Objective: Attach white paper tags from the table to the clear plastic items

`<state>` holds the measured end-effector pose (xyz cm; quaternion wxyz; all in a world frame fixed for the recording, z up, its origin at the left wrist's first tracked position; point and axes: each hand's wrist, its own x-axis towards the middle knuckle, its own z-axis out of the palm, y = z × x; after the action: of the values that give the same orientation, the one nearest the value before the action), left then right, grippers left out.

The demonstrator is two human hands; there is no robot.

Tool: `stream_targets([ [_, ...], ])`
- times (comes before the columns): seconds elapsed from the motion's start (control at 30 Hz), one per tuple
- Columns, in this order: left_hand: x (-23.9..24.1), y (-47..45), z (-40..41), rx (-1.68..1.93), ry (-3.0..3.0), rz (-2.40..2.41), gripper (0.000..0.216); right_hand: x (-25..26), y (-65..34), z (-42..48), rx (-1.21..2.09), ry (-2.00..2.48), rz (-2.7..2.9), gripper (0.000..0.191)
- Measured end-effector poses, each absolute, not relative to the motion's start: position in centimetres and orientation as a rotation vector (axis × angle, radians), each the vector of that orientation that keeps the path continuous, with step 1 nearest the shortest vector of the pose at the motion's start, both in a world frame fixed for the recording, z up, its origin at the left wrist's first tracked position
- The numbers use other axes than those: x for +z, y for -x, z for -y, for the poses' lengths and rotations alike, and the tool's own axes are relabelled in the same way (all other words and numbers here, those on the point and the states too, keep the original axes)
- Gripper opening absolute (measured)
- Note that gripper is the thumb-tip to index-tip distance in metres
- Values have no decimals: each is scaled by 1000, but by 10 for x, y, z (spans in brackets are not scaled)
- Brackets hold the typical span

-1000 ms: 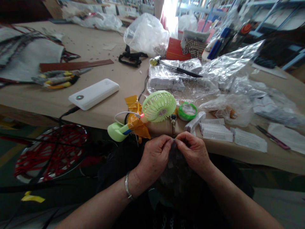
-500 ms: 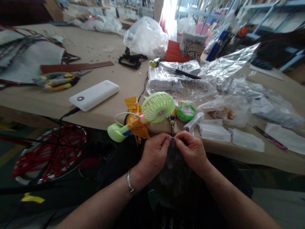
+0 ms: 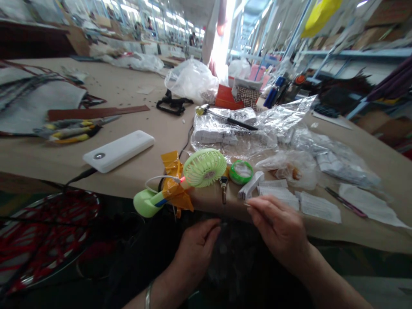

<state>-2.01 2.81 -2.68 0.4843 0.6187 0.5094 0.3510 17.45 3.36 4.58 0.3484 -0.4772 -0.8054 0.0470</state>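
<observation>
My right hand [image 3: 278, 223] is raised at the table's front edge, thumb and fingertips pinched on a thin pale sliver [image 3: 247, 204], too small to name. It is close to a folded stack of paper strips [image 3: 252, 184] and beside a printed paper label sheet [image 3: 281, 195]. Below the edge, over the dark lap, my left hand [image 3: 196, 244] is closed with its thumb against the curled forefinger; nothing shows at its tips. A short metal-tipped rod [image 3: 224, 193] juts from the edge between the hands. Left of it stands a green handheld fan [image 3: 205, 167], held by orange tape [image 3: 175, 189].
A white power bank [image 3: 119, 152] and pliers [image 3: 74, 128] lie to the left. A round green tub [image 3: 240, 171] is beside the rod. Clear plastic bags [image 3: 289, 165], a hammer [image 3: 228, 118] and tweezers [image 3: 346, 201] lie behind and right. A red-laced hoop [image 3: 48, 240] is below left.
The hands, together at the rod's tip before, have parted. My right hand has moved right toward the paper strips with the sliver, my left hand down and left. The view has tilted up.
</observation>
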Motion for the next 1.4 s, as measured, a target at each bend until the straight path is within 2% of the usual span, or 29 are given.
stream_targets([
  [0.13,-41,20,-30,862,-1505,-1302,23,56,-188,-69,-259,1339,2152,23],
  [0.23,-52,21,-30,798,-1573,-1355,22,47,-187,-85,-352,1473,2217,30],
  [0.4,-70,24,-32,695,-1682,-1379,26,35,-189,-81,-315,1444,2147,34],
  [0.57,-77,27,-36,651,-1697,-1378,27,36,-248,-54,-251,1398,1854,11],
  [0.67,-79,26,-37,625,-1681,-1371,28,34,-309,-38,-303,1703,1629,18],
  [0.77,-79,23,-37,589,-1665,-1384,29,30,-366,-28,-184,2000,1466,27],
  [0.93,-75,17,-34,556,-1655,-1335,29,26,-410,-22,-132,2061,1404,31],
  [1.07,-75,15,-31,533,-1638,-1351,28,31,-392,-29,-113,1977,1468,27],
  [1.27,-80,14,-32,526,-1636,-1328,28,41,-308,-41,-139,1561,1966,14],
  [1.4,-79,13,-34,499,-1628,-1317,29,36,-260,-38,-123,1351,2235,16],
])
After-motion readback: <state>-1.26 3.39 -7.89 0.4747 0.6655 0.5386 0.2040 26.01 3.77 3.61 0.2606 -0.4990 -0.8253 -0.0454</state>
